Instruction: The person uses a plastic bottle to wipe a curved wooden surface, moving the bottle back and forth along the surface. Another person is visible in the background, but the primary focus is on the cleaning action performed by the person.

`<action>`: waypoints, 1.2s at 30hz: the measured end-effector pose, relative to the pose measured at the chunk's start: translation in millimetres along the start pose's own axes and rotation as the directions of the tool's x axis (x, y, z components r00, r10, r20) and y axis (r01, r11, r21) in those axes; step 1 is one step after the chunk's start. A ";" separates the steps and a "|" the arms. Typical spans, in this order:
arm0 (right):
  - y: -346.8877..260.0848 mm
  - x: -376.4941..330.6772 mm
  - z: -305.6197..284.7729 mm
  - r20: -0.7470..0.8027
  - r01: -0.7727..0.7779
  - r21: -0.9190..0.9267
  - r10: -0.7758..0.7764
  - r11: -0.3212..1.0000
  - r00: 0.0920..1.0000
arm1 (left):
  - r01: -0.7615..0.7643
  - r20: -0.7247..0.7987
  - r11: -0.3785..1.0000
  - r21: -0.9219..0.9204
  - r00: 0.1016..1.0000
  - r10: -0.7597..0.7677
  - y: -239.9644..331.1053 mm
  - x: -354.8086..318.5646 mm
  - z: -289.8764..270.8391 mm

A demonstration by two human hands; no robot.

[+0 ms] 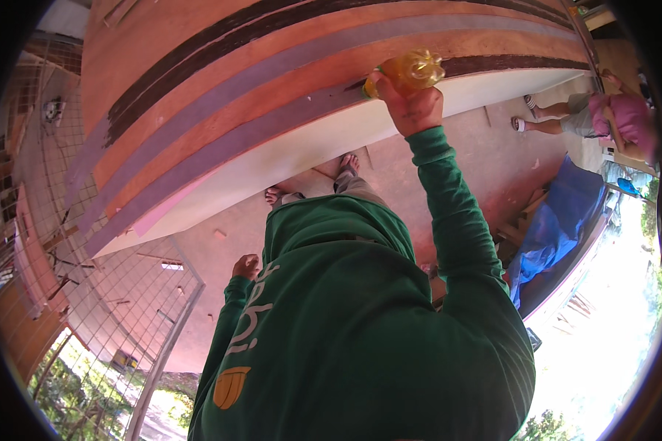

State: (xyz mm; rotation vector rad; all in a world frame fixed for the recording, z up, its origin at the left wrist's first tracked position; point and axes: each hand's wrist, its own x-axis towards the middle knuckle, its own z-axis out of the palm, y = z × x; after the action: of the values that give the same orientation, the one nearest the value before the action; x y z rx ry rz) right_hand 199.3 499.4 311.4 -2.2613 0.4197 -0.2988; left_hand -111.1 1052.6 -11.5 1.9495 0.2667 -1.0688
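My right hand (413,110) is wrapped round a clear plastic bottle (419,67) with a yellowish tint, tilted on its side. The bottle's green-rimmed end points left, close to a large striped panel (221,156); I cannot tell whether it touches. Lilac, orange and dark brown bands run across this panel. A dark brown band (507,65) extends to the right of the bottle, and a short dark patch shows just left of it. My left hand (247,266) hangs low by my side, its fingers curled, with nothing visible in them.
A pale wall face (272,158) drops from the panel's lower edge to the floor by my bare feet (349,163). Wire mesh (118,323) stands at left. At right, a blue tarp (563,220) covers something, and another person (618,121) is farther back.
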 end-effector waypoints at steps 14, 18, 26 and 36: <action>-15.4 -11.7 28.3 0.005 0.121 0.042 -0.121 0.992 0.993 | 0.009 -0.098 0.996 -0.085 0.995 -0.017 72.4 -7.0 -6.0; 32.7 22.5 8.3 -0.086 0.026 0.399 0.009 0.916 0.996 | 0.107 -0.104 0.966 -0.236 0.985 -0.135 67.4 -5.3 -19.7; -14.6 -3.2 24.4 -0.011 0.008 0.086 -0.007 0.996 1.000 | 0.107 -0.118 0.993 -0.051 0.987 -0.112 85.1 -14.9 -26.7; 77.5 47.5 -54.0 -0.295 0.009 -0.117 -0.043 0.993 0.955 | 0.044 -0.082 0.965 -0.259 0.994 -0.068 55.1 -1.1 -21.0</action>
State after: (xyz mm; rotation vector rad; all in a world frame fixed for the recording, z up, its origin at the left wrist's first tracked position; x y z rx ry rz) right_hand 208.7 395.9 291.9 -2.3413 0.5759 -0.6484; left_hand -69.8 1036.2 27.2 1.7665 0.4894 -0.9324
